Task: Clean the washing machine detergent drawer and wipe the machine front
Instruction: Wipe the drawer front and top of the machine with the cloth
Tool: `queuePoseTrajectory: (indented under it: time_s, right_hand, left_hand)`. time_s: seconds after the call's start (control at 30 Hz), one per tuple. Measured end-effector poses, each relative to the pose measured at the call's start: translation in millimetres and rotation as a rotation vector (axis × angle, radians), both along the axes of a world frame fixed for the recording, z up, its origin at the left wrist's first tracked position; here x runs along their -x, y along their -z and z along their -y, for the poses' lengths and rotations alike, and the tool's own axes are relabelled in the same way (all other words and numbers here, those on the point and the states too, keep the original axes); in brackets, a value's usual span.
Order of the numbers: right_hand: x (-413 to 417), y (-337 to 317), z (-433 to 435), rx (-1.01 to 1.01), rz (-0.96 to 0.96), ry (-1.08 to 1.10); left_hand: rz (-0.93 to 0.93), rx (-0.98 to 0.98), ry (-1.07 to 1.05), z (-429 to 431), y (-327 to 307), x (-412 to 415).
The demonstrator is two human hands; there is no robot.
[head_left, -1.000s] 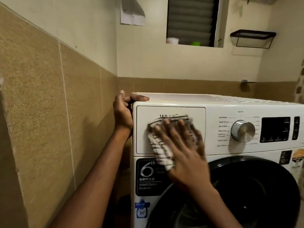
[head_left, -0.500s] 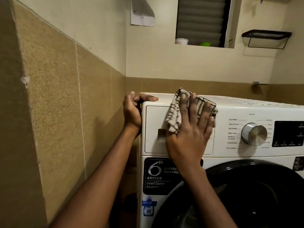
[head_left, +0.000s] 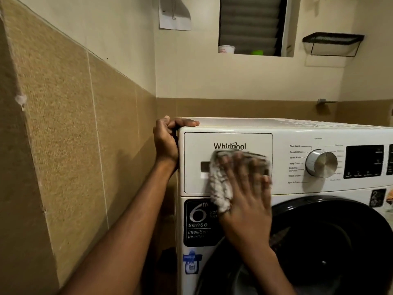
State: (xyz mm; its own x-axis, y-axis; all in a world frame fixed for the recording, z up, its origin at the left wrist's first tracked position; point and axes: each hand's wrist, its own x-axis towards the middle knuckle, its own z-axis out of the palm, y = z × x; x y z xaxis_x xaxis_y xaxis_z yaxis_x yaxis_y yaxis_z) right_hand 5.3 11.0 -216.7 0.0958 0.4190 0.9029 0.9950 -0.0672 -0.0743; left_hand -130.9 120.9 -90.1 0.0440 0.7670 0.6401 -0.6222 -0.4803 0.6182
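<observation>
Tiled corner, right hand (head_left: 246, 201) flat pressing cloth (head_left: 221, 186) on drawer front (head_left: 195, 145), left hand (head_left: 165, 143) gripping washer corner (head_left: 234, 122)

My left hand (head_left: 165, 143) grips the washer (head_left: 282, 133) top's corner at nine o'clock, thumb lying on the lid. My right hand (head_left: 246, 199) presses the cloth (head_left: 221, 184) flat against the drawer front (head_left: 197, 150).
</observation>
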Motion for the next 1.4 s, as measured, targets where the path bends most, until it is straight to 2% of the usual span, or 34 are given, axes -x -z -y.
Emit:
queuePoseTrajectory:
  time_s: [0.03,0.07,0.1,0.2,0.23,0.27,0.33,0.37,0.4,0.5,0.53,0.57,0.67,0.7,0.73,0.83,0.87,0.9,1.0,1.03,1.07,1.17,1.2,1.23,1.27,1.37,1.4]
  right_hand:
    - [1,0,0,-0.008,-0.222,0.037]
    - [8,-1,0,-0.001,-0.349,0.033]
    - [17,-1,1,0.005,-0.337,-0.011]
    - [23,16,2,0.057,0.166,-0.127]
    - [17,17,2,0.054,0.208,-0.113]
    - [12,15,1,0.03,0.113,-0.072]
    - [16,4,1,-0.037,-0.279,-0.033]
    - [25,0,0,-0.035,-0.39,-0.059]
    - [37,-3,1,-0.023,-0.356,-0.112]
    - [41,8,-2,0.023,0.151,-0.174]
    - [30,6,-5,0.006,0.19,-0.147]
    - [17,2,-7,-0.033,0.11,-0.11]
    - [-1,-28,-13,-0.142,-0.49,-0.051]
    - [4,-39,-13,-0.136,-0.556,-0.057]
    - [12,-48,-12,-0.121,-0.472,-0.081]
    - [15,-52,-16,-0.028,0.226,-0.203]
    - [6,-57,-17,-0.032,0.327,-0.193]
    - [-3,-62,-19,-0.057,0.267,-0.156]
    - [-17,-83,-20,-0.152,-0.444,-0.03]
    - [-10,-87,-20,-0.133,-0.518,-0.007]
    - [0,-89,-18,-0.107,-0.436,-0.014]
    - [11,-74,-16,-0.014,0.279,-0.23]
    - [2,-73,-14,0.007,0.416,-0.268]
    - [-8,-72,-13,0.003,0.42,-0.266]
    - [-17,-72,-13,-0.035,0.289,-0.229]
    - [-16,-83,-16,-0.17,-0.418,-0.096]
    - [-4,-86,-19,-0.174,-0.504,-0.085]
  left_hand:
    - [0.002,0.004,-0.001,0,1,0]
    - [0.006,0.008,0.004,1,1,0]
    - [0.01,0.01,0.01,2,0,-1]
    - [0.016,0.017,0.012,1,-2,-1]
    - [0.014,0.017,0.009,0,-1,-1]
    - [0.007,0.014,0.007,0,-1,0]
    - [0.01,0.011,-0.006,-1,0,0]
    - [0.018,0.011,-0.01,-1,0,-1]
    - [0.024,0.014,-0.009,-1,-1,-1]
    - [0.017,0.019,-0.014,-3,0,-2]
    - [0.013,0.012,-0.02,-3,-1,-2]
    - [0.013,0.008,-0.024,-3,0,-2]
    - [0.022,-0.007,-0.044,-3,1,-2]
    - [0.024,-0.011,-0.046,-3,2,-2]
    - [0.028,-0.012,-0.043,-4,2,-2]
    - [0.03,0.0,0.01,-7,2,-1]
    - [0.032,-0.003,0.017,-8,2,-2]
    - [0.031,-0.006,0.01,-9,2,-2]
    - [0.026,-0.018,-0.025,-11,4,-2]
    - [0.026,-0.023,-0.033,-11,4,-3]
    - [0.025,-0.028,-0.039,-11,4,-3]
    - [0.03,-0.002,-0.007,-10,3,-3]
    - [0.037,0.001,0.014,-9,3,-3]
    - [0.042,-0.005,0.009,-8,2,-3]
    - [0.038,-0.016,-0.018,-7,2,-2]
    - [0.035,-0.037,-0.084,-7,3,-2]
    - [0.035,-0.036,-0.078,-6,3,-3]
